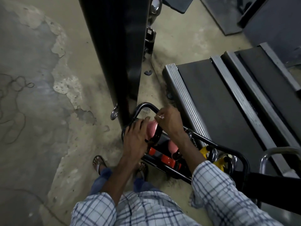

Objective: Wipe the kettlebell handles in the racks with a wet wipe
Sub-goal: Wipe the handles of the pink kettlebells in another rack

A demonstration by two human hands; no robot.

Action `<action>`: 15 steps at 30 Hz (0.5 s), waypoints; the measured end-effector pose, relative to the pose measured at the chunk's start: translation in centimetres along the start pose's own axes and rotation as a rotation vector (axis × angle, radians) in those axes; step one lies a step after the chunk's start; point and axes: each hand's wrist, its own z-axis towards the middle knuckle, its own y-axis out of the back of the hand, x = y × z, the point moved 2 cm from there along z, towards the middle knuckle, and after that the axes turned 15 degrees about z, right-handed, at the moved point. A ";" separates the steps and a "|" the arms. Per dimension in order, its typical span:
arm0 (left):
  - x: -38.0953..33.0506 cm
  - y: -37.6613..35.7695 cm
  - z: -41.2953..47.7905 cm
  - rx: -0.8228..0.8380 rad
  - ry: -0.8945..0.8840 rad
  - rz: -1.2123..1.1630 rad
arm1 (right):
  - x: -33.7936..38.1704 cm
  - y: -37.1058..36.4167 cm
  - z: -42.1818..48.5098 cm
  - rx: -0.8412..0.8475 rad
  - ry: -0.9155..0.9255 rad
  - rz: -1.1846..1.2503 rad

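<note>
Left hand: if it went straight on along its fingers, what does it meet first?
The left hand points up and right. First in line is probably the right hand, pinching the wet wipe over the pink kettlebell. Depth is unclear from one view, so it might pass underneath.

The pink kettlebell [153, 130] is largely covered by the left hand [136, 138]; the wipe [159, 117] is mostly hidden inside the right hand [169, 122].

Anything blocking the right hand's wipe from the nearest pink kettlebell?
Nothing visible. The right hand pinches the wet wipe right at the pink kettlebell. The left hand rests across the kettlebell's other side, covering part of it but not in the wipe's path.
</note>
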 end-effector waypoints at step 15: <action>1.4 0.6 1.7 0.254 -0.298 0.032 | -0.1 -5.0 -12.2 -0.261 0.029 0.454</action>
